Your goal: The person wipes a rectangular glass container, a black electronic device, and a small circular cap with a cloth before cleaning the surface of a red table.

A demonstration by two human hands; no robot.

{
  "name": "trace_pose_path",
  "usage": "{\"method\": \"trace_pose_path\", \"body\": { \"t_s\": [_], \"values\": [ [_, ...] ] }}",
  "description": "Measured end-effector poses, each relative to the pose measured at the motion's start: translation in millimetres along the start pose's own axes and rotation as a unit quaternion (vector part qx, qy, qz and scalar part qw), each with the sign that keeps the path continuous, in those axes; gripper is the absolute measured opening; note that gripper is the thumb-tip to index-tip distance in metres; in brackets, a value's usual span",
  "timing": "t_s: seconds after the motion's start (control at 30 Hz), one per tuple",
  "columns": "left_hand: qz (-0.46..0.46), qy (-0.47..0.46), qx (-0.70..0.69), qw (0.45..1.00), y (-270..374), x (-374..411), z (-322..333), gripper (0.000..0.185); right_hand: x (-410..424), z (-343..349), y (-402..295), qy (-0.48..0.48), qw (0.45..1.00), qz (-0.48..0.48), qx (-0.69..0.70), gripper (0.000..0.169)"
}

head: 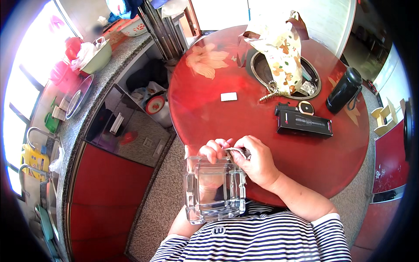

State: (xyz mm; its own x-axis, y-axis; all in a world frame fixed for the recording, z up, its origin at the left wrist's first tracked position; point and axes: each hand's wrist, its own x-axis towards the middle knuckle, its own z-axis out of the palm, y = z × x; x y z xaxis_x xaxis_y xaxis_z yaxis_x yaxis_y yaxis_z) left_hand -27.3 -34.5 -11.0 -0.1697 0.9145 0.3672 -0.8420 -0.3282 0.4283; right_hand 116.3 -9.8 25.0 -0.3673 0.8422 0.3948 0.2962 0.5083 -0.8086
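A square clear glass ashtray (pixel 214 190) with notched edges is tilted up in front of my striped shirt. My left hand (pixel 211 154) grips it from behind, with its fingertips over the upper rim; part of that hand shows through the glass. At the upper right corner of the ashtray, my right hand (pixel 257 160) pinches a crumpled greyish cloth (pixel 240 151) between thumb and fingers. The cloth touches or nearly touches the rim; its lower part is hidden.
The round red table (pixel 203 114) bears a white card (pixel 228 96), a black box (pixel 304 124), a black bottle (pixel 344 90), a beaded strand (pixel 273 92) and a floral bag (pixel 284 62) on a round tray (pixel 257 70). A stone counter (pixel 113 70) with bowls stands left.
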Motion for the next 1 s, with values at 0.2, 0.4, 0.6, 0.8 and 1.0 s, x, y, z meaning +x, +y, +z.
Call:
{"method": "trace_pose_path", "body": {
  "t_s": [0.2, 0.4, 0.6, 0.8, 1.0],
  "values": [
    [-0.074, 0.077, -0.058, 0.993, 3.1, -6.5, -1.4, 0.067, 14.5, 23.8, -45.9, 0.096, 0.969, -0.227, -0.032, 0.029],
    [-0.063, 0.037, -0.027, 0.997, 2.5, -6.4, -1.5, 0.061, 4.5, 41.9, -57.6, 0.025, 0.971, -0.24, -0.008, 0.03],
    [-0.06, 0.035, -0.008, 0.998, 5.7, -6.1, -3.3, 0.055, 28.8, 23.7, -59.3, -0.158, 0.967, -0.177, 0.089, 0.019],
    [-0.079, 0.038, 0.016, 0.996, 3.9, -3.6, -4.6, 0.05, 51.5, 6.3, -61.4, -0.262, 0.952, -0.129, 0.093, 0.014],
    [-0.112, 0.04, 0.083, 0.989, -4.0, -1.1, 0.6, 0.044, 99.6, -15.9, -101.5, -0.437, 0.878, -0.174, -0.088, 0.011]
  ]
}}
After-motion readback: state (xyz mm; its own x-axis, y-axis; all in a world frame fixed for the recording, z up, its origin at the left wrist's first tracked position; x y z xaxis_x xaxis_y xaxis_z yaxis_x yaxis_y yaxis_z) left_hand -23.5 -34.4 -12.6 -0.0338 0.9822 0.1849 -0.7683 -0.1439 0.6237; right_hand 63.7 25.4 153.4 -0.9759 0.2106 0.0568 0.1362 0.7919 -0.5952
